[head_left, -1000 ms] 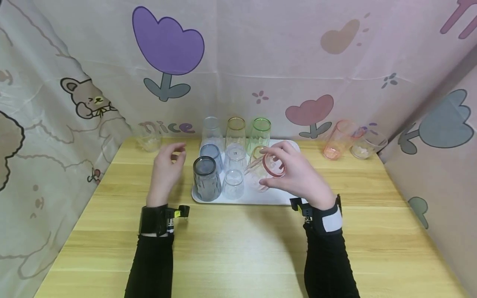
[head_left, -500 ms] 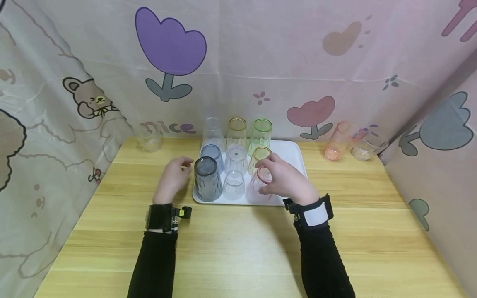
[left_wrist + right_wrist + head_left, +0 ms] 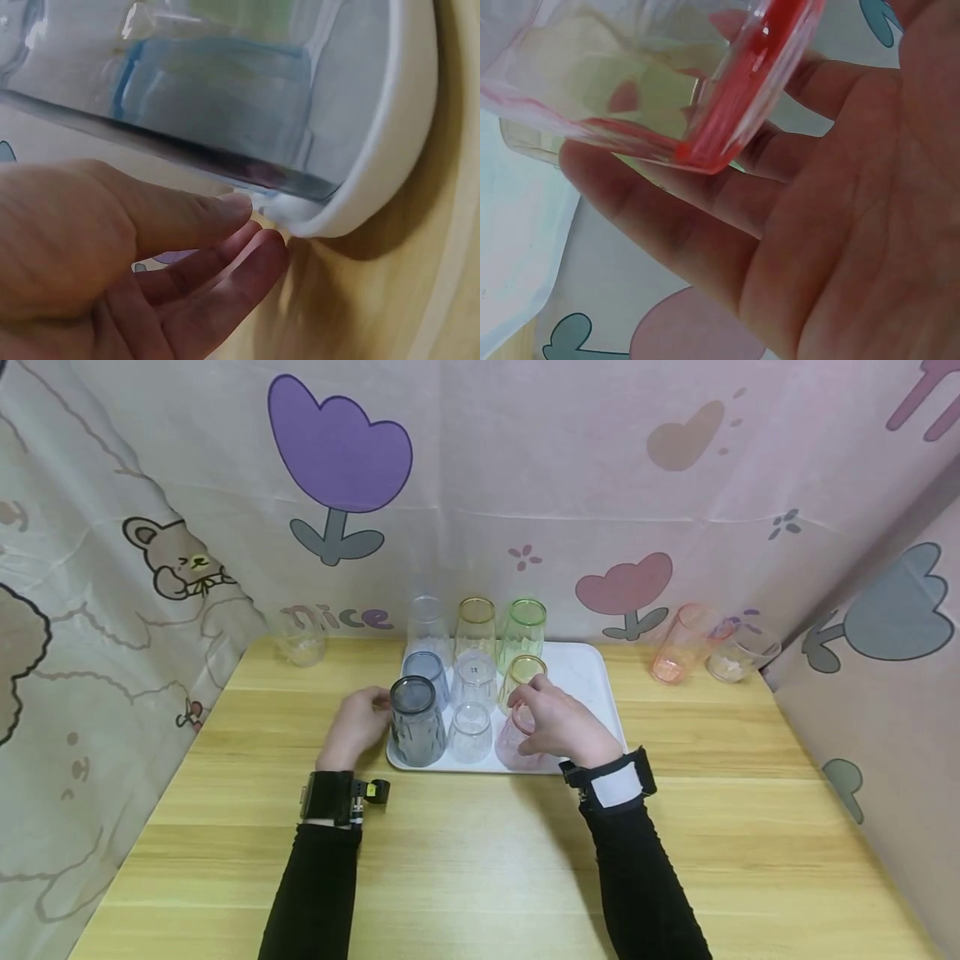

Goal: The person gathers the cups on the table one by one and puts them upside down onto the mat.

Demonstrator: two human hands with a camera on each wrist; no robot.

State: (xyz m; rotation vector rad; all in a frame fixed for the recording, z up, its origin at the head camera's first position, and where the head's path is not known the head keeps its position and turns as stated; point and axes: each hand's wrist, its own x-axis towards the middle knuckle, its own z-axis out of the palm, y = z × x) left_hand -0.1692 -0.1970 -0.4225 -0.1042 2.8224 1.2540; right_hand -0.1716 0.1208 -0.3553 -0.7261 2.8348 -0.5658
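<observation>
My right hand holds an upside-down pink drinking glass at the front of the white tray. Thumb and fingers lie on either side of it. Close up in the right wrist view, the fingers curve round the glass near its thick red base. At the tray's left side, my left hand is beside a dark grey glass, also upside down. In the left wrist view the thumb and fingertips come right to the tray's rim, with nothing gripped between them.
Upturned glasses fill the tray behind: blue, yellow, green and several clear ones. Beyond the tray, an orange glass and a clear cup stand right, another clear glass left. A patterned curtain backs the table.
My right hand has brought the tilted pink glass down and left onto the tray's front, turning it upside down. My left hand has moved right, up to the tray's edge by the grey glass.
</observation>
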